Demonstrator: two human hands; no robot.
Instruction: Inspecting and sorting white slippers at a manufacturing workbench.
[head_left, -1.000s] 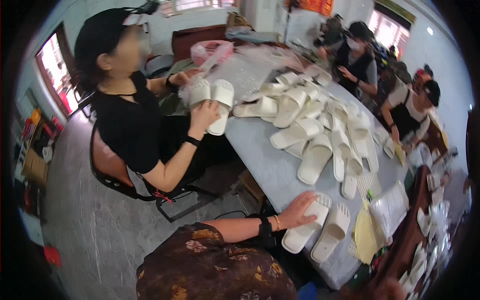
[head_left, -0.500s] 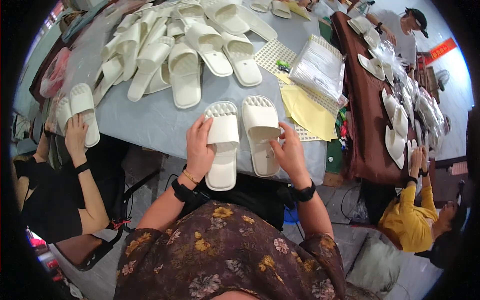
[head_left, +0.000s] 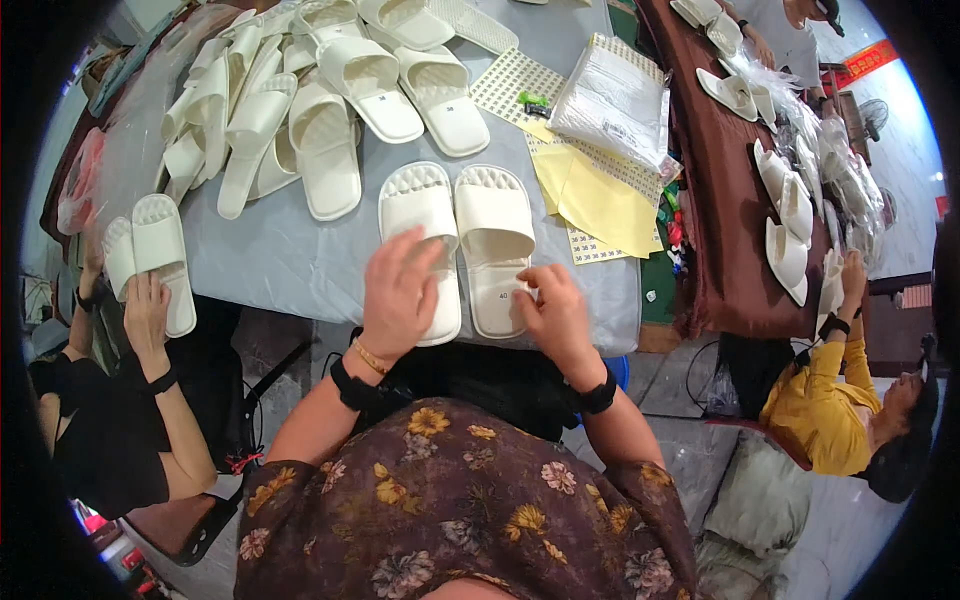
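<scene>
Two cream slide slippers lie side by side at the near edge of the table, toes pointing away from me. My left hand (head_left: 396,298) is over the left slipper (head_left: 416,205), open with fingers spread and a little blurred; it partly hides that slipper's strap edge and heel. At the outer edge of the right slipper (head_left: 494,225), by its heel, my right hand (head_left: 556,312) is open. Its thumb and forefinger are apart, close to or touching the insole, where a small dark mark shows.
A heap of cream slippers (head_left: 330,150) covers the far left of the grey table (head_left: 250,265). Sticker sheets, yellow paper (head_left: 610,205) and a silvery plastic packet (head_left: 612,105) lie right. A person at left holds slippers (head_left: 165,250); a person in yellow works at the brown-covered table (head_left: 730,260).
The two slippers have come closer together and now lie evenly side by side. My left hand has let go of the left slipper and lifted over it. The view has shifted slightly.
</scene>
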